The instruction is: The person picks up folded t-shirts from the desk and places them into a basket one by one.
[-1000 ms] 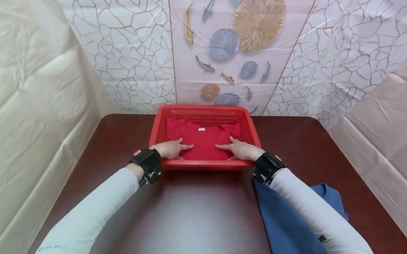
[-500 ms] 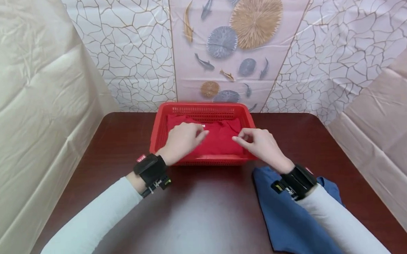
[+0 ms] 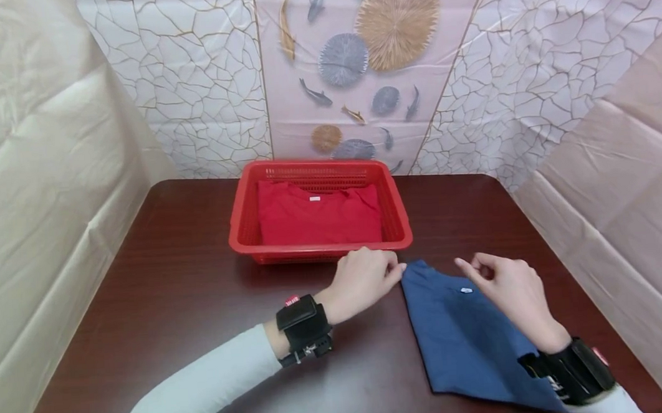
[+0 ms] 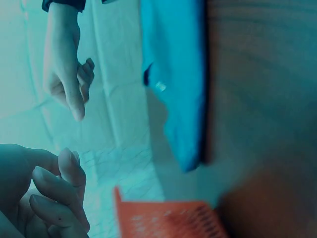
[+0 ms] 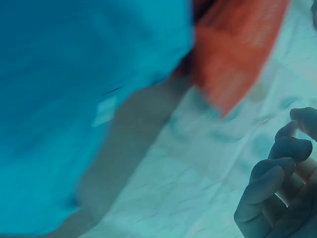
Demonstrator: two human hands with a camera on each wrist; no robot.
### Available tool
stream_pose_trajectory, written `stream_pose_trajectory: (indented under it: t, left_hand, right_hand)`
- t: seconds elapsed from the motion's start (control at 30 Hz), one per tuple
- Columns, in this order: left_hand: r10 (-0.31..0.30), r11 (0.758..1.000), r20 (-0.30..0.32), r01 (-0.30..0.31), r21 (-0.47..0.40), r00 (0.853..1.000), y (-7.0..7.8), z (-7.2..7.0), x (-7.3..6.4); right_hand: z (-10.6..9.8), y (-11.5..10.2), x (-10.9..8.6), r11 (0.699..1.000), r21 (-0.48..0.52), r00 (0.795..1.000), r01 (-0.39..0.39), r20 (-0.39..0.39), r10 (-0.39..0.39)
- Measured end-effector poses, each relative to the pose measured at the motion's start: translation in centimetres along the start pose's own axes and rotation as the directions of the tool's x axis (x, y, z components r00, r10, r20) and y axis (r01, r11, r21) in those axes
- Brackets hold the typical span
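Observation:
A folded blue T-shirt [image 3: 461, 337] lies on the table's right side, its neckline and small white label toward the back. My left hand [image 3: 363, 283] hovers by the shirt's back left corner, fingers loosely bent and holding nothing. Above the shirt's right part is my right hand [image 3: 512, 290], its fingers loosely curled around air. The left wrist view shows both hands raised off the blue cloth [image 4: 178, 74]. Behind them stands a red plastic basket [image 3: 322, 249] with a folded red T-shirt [image 3: 320, 222] lying flat inside, white label at its collar.
The dark reddish-brown table [image 3: 161, 290] has rounded back corners. Patterned sheeting [image 3: 201, 82] hangs along its back, and pale cloth walls [image 3: 43, 184] close in both sides. The basket sits near the back edge, left of the blue T-shirt.
Both hands have lifted off the red T-shirt in the basket and moved right and toward me, to the blue T-shirt. The red T-shirt stays in the basket.

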State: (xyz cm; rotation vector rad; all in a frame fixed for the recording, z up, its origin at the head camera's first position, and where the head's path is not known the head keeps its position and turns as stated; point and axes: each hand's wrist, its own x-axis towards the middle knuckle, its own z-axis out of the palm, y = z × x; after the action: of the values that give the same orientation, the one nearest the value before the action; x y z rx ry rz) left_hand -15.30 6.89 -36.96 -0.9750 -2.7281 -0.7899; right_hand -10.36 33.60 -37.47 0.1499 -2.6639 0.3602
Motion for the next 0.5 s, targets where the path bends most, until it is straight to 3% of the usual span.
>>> stream_pose_trajectory:
  t: [0.13,0.2,0.23,0.3,0.43,0.5]
  left_hand:
    - [-0.011,1.000,0.027,0.011,0.010,1.000,-0.1,2.9,0.1]
    - [-0.025,1.000,0.038,0.024,0.020,0.999,-0.3,4.4,0.1]
    - [-0.032,0.999,0.048,0.031,0.026,0.998,-0.4,5.1,0.0]
    - [-0.046,0.998,0.059,0.043,0.049,0.997,-0.6,6.2,-0.1]
    - [-0.057,0.996,0.081,0.051,0.073,0.995,-1.0,7.6,-0.2]
    - [-0.084,0.996,0.116,0.083,0.009,0.990,-1.1,7.8,-0.3]
  right_hand:
    - [-0.2,3.9,-2.2,0.994,-0.039,0.990,-0.106,0.088,0.109]
    - [-0.4,5.9,-3.2,0.982,-0.065,0.969,-0.177,0.166,0.185]
    - [-0.7,6.8,-3.7,0.972,-0.080,0.948,-0.221,0.218,0.233]
    - [-1.0,8.5,-4.4,0.945,-0.116,0.887,-0.306,0.326,0.327]
    - [-1.6,10.8,-5.2,0.869,-0.159,0.702,-0.469,0.530,0.476]
    - [-1.6,11.4,-5.4,0.833,-0.148,0.629,-0.533,0.590,0.507]
